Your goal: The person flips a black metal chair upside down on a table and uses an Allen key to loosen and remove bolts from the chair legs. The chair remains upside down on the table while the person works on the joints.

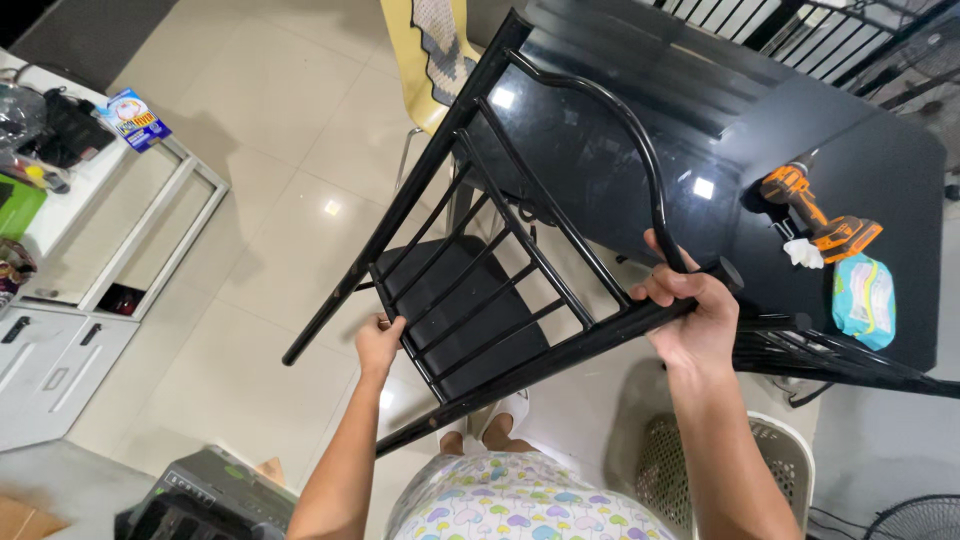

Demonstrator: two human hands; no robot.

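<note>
I hold a black metal chair frame (500, 210) tilted in the air over the floor, its slatted back and curved top rail toward me. My left hand (380, 345) grips a lower cross bar among the slats. My right hand (693, 315) is closed around the thick side rail where the curved bar meets it. Beneath the frame a black seat pad (460, 300) shows through the slats. My slippered feet (490, 425) stand below.
A black glass table (640, 110) lies ahead with an orange cordless drill (815, 215) and a pack of wipes (863, 298). A yellow chair (430, 50) stands behind, white cabinets (50, 340) at left, a white basket (770, 450) and a fan (915, 520) at lower right.
</note>
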